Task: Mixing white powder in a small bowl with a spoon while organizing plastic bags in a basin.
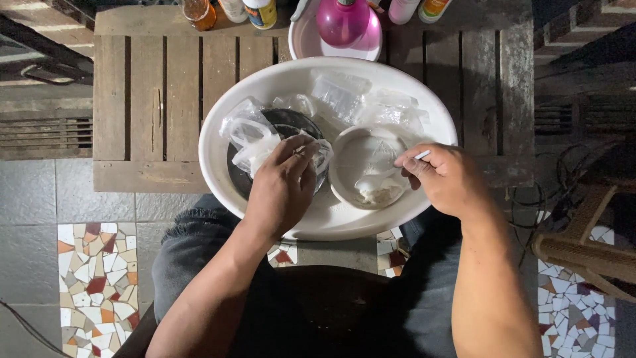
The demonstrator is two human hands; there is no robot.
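Weathered wooden slats of a low table [159, 93] carry a large white basin [218, 166], whose near rim hangs over the person's lap above a grey tiled floor. At the basin's centre, the left hand [281, 189] is closed, fingertips pinching the mouth of a small clear plastic bag [255, 142] that lies over a dark round lid [291, 122]. Just right of it, the right hand [447, 179] is closed on the handle of a white spoon [384, 178]. The spoon's long axis runs from that hand leftward and slightly down, its bowl resting in a small white bowl [344, 172] between the two hands, so the bag's mouth lies a short way left of the spoon's bowl. Beyond both hands, more clear bags [371, 106] pile against the far wall of the basin. Farther still stand a pink bottle [341, 20] in a pink dish [305, 43] and several jars [262, 12].
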